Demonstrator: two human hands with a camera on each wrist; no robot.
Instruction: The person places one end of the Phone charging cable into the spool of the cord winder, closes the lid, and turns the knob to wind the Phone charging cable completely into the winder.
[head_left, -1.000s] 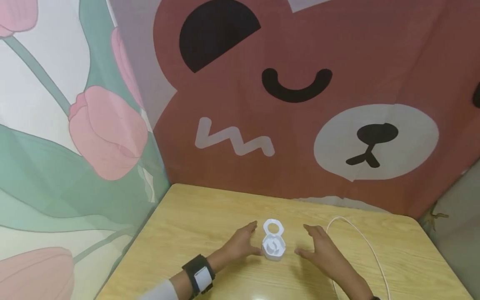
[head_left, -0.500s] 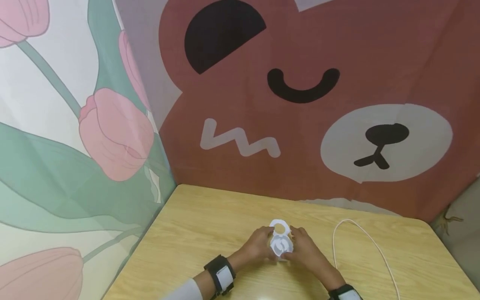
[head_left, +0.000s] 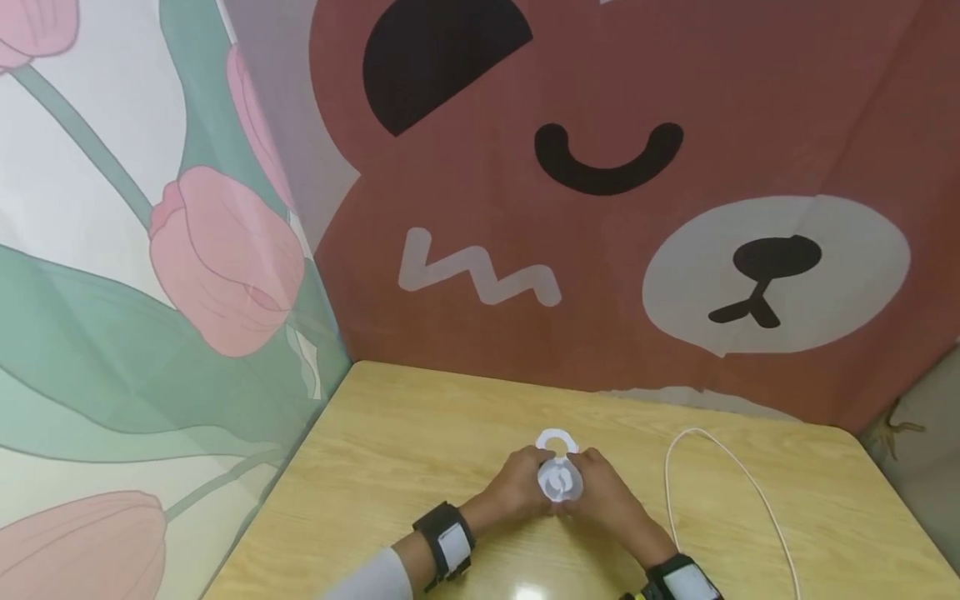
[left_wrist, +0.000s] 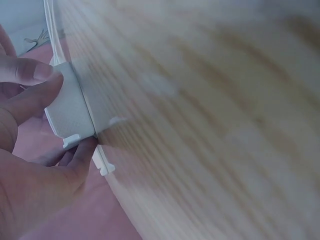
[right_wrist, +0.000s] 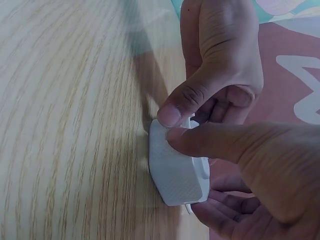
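A small white hexagonal box [head_left: 560, 485] stands on the wooden table, its ring-shaped lid [head_left: 555, 433] raised at the far side. White curved pieces show inside it. My left hand [head_left: 516, 483] grips the box from the left, while my right hand [head_left: 606, 498] holds its right side. In the right wrist view, the right thumb [right_wrist: 187, 141] and left thumb [right_wrist: 171, 114] press side by side on the textured near wall of the box [right_wrist: 175, 172]. Fingers curl around toward the far side, partly hidden. The left wrist view shows the box [left_wrist: 72, 107] close against the tabletop.
A thin white cable [head_left: 738, 483] loops across the wooden table [head_left: 420, 433] to the right of the hands. Behind the table hangs a bear-print cloth [head_left: 480, 342], and a tulip-print cloth [head_left: 225, 258] covers the left side.
Both hands have moved inward from either side of the box and now grip it, with the thumbs brought together at its near wall. The lid remains raised.
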